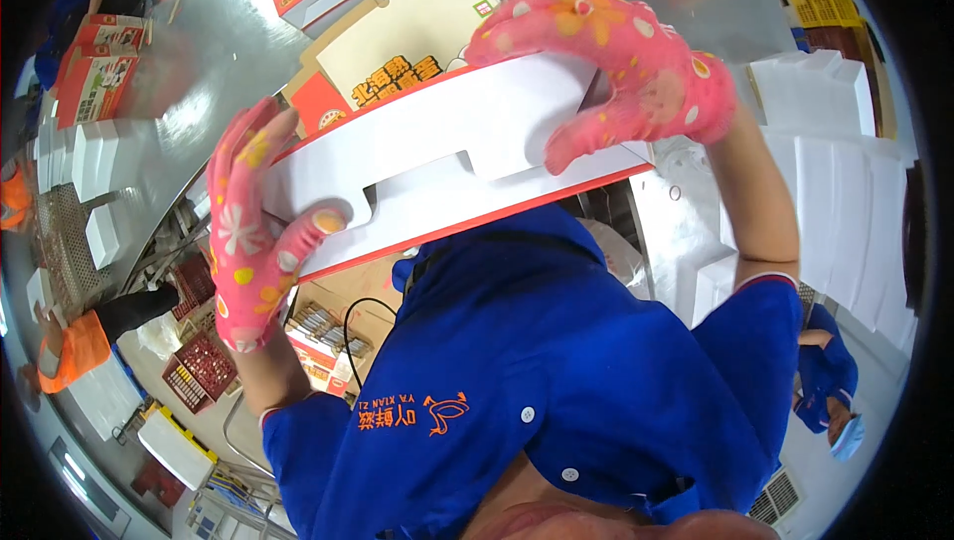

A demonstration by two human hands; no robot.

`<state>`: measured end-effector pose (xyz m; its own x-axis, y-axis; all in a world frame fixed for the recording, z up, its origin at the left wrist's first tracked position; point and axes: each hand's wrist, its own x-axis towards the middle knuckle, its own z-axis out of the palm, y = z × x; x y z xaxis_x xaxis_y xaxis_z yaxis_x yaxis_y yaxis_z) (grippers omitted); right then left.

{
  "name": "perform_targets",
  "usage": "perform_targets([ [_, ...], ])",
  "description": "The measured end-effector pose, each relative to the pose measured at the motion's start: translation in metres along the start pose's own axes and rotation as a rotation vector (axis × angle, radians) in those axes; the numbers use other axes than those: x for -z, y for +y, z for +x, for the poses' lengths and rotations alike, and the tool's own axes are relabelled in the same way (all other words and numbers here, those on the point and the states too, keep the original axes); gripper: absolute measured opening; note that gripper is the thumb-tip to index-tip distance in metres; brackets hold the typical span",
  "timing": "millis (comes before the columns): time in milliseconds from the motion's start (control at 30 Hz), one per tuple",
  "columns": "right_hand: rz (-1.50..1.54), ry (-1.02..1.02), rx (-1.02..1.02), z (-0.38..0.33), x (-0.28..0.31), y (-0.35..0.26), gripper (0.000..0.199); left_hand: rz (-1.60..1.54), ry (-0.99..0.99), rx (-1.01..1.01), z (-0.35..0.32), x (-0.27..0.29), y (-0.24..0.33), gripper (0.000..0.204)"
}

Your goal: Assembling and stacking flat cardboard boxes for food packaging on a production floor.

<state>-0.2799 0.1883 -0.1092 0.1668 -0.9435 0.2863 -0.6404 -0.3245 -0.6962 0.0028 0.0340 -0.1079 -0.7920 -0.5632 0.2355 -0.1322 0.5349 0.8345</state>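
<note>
Pink gloves with yellow and white flower dots cover both of the person's hands in the head view. The left hand (pixel 253 232) sits at about nine o'clock from the picture's centre, its fingers curled tightly round the left end of a white cardboard box flap with a red edge (pixel 447 157), thumb pressed on its face. The right hand (pixel 621 58) sits at about one o'clock, fingers hooked over the flap's upper edge and thumb clamped below, so both hands hold the same piece. The flap runs across the middle of the picture, tilted up toward two o'clock, with a notched cut-out along its lower side. Behind it, toward twelve o'clock, a cream and red printed carton (pixel 397 43) lies on a shiny metal table (pixel 219 53). White foam boxes (pixel 835 162) are stacked at three o'clock. At six o'clock a blue work jacket (pixel 537 381) fills the lower picture. Small red and white cartons (pixel 99 68) stand at ten o'clock.
</note>
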Motion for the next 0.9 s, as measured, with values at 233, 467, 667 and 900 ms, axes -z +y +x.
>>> perform_targets([
  [233,-0.446,-0.321,-0.46,0.017,-0.008,-0.027,0.06,0.753,-0.392,0.003,0.028,0.005,0.009,0.056],
  [467,-0.054,0.316,-0.47,-0.008,-0.008,-0.031,0.051,-0.327,0.224,0.328,-0.002,0.024,-0.062,0.067],
  [667,0.141,0.024,-0.86,-0.06,-0.021,-0.059,0.071,-0.786,-0.165,0.914,-0.044,0.002,-0.044,0.092],
  [900,0.033,0.547,-0.375,0.001,0.025,-0.058,0.072,-0.741,0.121,0.254,0.044,0.038,0.01,0.077],
])
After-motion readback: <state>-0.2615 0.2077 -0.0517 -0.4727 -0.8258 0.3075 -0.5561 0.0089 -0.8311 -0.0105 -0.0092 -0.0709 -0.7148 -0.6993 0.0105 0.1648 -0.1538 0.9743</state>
